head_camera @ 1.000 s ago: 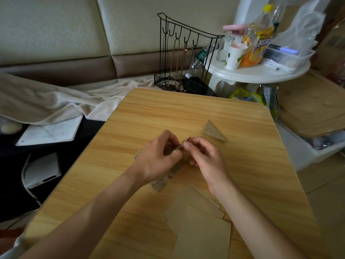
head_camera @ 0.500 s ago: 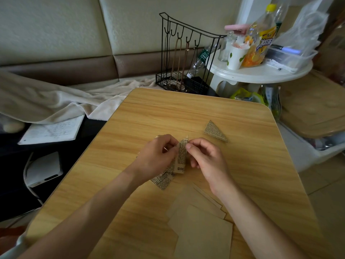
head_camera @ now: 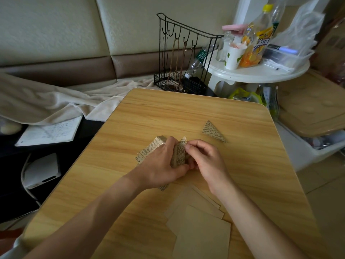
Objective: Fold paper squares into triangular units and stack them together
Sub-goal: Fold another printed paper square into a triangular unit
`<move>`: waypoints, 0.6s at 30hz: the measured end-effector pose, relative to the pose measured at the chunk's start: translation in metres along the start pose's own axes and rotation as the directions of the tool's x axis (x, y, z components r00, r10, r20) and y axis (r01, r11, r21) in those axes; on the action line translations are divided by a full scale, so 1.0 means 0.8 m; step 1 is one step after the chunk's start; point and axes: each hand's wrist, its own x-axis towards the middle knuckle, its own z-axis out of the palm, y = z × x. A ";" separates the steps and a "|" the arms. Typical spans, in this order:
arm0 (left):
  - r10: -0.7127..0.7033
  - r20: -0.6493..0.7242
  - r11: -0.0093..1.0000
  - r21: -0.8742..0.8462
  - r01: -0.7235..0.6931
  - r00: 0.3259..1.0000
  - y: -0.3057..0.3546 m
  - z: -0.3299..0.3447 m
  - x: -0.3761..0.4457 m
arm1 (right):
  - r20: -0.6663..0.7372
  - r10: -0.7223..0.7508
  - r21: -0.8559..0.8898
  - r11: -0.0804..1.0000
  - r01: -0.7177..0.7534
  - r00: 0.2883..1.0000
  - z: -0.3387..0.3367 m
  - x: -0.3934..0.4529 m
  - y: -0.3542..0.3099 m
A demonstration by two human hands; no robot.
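Observation:
A strip of newsprint-patterned paper (head_camera: 179, 153) lies mid-table, one end folded upward into a point. My left hand (head_camera: 164, 165) lies over the strip and grips the raised flap between fingers and thumb. My right hand (head_camera: 203, 159) pinches the flap's right edge near its tip. The strip's other end (head_camera: 149, 149) sticks out to the left of my left hand. A finished folded triangle (head_camera: 212, 131) lies to the upper right, apart from both hands. Several plain brown paper squares (head_camera: 199, 227) sit in a loose pile near the front edge.
The wooden table (head_camera: 186, 113) has rounded corners. Behind it stand a black wire rack (head_camera: 184, 58) and a white round side table (head_camera: 257, 71) with bottles, a cup and a plastic box. A blanket (head_camera: 56, 101) and a notebook (head_camera: 48, 131) lie left.
The flap at the strip's right end has been folded up and now stands flatter and taller between my fingers. Both hands stay in place.

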 end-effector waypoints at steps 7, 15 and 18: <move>-0.006 0.011 0.999 0.034 0.006 1.000 0.002 0.000 -0.002 | 0.034 -0.001 -0.047 0.999 0.003 0.999 0.002 0.003 0.006; -0.016 0.037 0.999 -0.029 0.017 0.999 0.004 -0.002 -0.002 | 0.063 -0.002 -0.049 0.999 0.005 0.998 0.001 0.003 0.007; 0.006 0.012 0.998 -0.060 -0.006 1.000 0.005 -0.003 -0.001 | 0.047 0.008 -0.049 0.999 -0.006 0.999 0.000 0.003 0.005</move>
